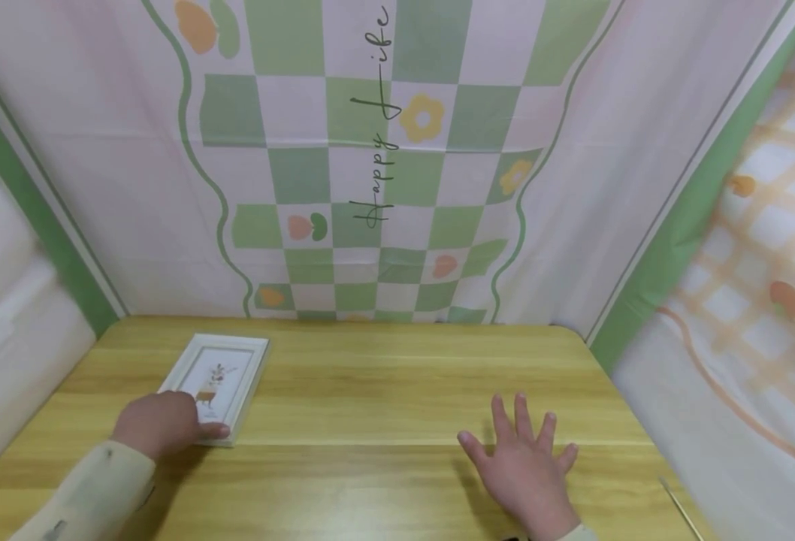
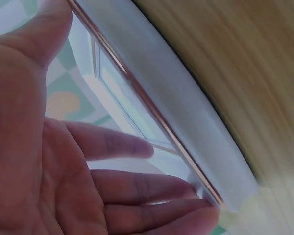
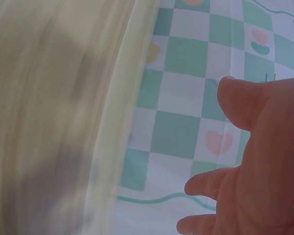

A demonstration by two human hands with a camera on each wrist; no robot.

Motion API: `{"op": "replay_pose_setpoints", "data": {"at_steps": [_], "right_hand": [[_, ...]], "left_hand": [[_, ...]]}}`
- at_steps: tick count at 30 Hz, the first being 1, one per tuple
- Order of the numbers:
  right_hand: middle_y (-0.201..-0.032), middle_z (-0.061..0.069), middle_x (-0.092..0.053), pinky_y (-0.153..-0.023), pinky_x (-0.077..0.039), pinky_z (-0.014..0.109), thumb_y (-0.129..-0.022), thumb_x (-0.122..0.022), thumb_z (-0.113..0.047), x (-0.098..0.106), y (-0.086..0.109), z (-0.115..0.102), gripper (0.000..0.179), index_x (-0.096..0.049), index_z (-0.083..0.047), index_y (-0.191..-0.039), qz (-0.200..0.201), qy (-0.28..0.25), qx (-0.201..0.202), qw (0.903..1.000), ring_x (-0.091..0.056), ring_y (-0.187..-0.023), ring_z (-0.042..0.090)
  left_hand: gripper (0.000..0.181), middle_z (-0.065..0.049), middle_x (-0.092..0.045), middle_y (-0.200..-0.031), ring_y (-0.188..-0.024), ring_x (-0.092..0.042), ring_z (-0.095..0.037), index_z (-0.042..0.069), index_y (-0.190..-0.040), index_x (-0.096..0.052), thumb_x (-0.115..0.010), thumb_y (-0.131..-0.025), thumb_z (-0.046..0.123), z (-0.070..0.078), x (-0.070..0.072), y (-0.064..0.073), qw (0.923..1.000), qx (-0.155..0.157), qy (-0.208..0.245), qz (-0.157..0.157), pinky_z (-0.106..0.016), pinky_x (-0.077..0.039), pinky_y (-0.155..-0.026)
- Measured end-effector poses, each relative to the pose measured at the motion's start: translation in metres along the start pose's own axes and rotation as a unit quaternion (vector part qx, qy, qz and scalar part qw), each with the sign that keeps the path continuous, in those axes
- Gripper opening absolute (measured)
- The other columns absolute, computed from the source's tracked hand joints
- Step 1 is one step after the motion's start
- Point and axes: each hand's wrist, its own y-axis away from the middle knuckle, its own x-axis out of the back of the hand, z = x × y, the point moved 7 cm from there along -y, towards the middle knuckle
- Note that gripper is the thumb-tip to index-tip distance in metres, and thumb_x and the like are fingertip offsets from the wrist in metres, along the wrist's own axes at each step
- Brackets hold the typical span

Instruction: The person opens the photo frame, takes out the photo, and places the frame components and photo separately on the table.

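A white picture frame with a small drawing of an animal lies face up at the table's left side, its near edge toward me. My left hand grips it at the near left part, the thumb along the near edge. In the left wrist view, the thumb and the fingertips meet the white frame at opposite ends of its side. On the right, my right hand is held palm down over the wooden table, fingers spread, holding nothing; its shadow falls beside it.
A thin pale stick lies near the table's right edge. Behind the table hangs a curtain with green checks, flowers and the words "Happy Life". More patterned cloth hangs at the right side.
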Motion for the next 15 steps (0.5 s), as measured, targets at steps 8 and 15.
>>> {"op": "replay_pose_setpoints", "data": {"at_steps": [8, 15], "right_hand": [[-0.160, 0.028, -0.002, -0.086, 0.014, 0.085, -0.089, -0.021, -0.083, 0.002, 0.000, -0.003, 0.102, -0.021, -0.008, -0.159, 0.009, 0.003, 0.003, 0.9999, 0.008, -0.134, 0.067], [-0.160, 0.028, -0.001, -0.086, 0.016, 0.084, -0.089, -0.022, -0.083, 0.003, -0.001, -0.005, 0.103, -0.020, -0.008, -0.159, 0.005, 0.001, 0.001, 1.0000, 0.010, -0.134, 0.067]], "left_hand": [[0.061, -0.003, -0.052, -0.062, -0.056, -0.050, -0.020, 0.011, -0.065, -0.053, -0.066, -0.080, 0.069, 0.016, 0.000, 0.005, 0.9986, -0.031, -0.022, 0.037, -0.044, -0.047, -0.051], [0.057, -0.004, -0.049, -0.064, -0.056, -0.049, -0.020, 0.009, -0.070, -0.053, -0.073, -0.079, 0.062, 0.025, 0.001, 0.007, 0.9980, -0.045, -0.019, 0.039, -0.043, -0.047, -0.053]]}}
